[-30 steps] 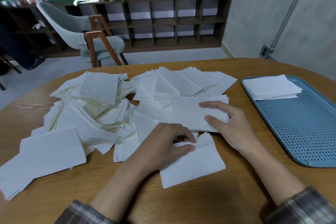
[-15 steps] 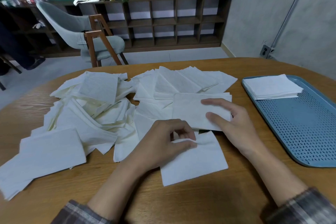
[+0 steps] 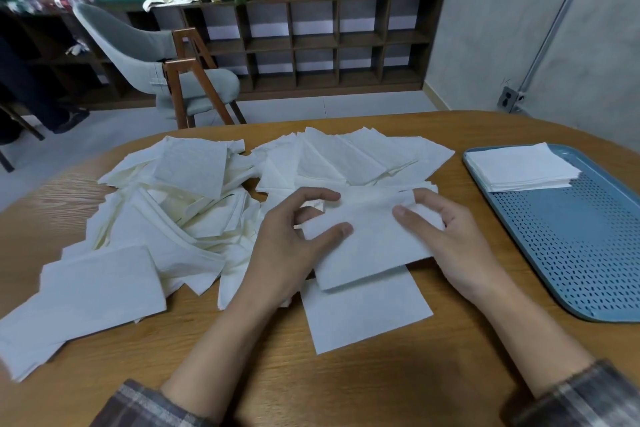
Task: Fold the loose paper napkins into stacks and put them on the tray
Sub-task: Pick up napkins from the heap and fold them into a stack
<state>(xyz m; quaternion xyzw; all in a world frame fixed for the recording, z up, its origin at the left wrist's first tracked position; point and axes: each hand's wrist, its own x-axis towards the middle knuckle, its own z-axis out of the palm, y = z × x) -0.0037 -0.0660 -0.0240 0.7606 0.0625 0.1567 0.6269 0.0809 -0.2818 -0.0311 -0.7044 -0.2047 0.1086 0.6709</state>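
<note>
Corners are needing squaring while left grip (image 3: 294, 239) and right grip (image 3: 450, 236) are pinching opposite ends of the napkin (image 3: 370, 243).

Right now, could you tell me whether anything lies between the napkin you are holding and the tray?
Nothing visible does. The left hand and right hand hold the napkin, and only bare table separates it from the tray. A folded stack fills the tray's far end; the nearer part is free.
</note>
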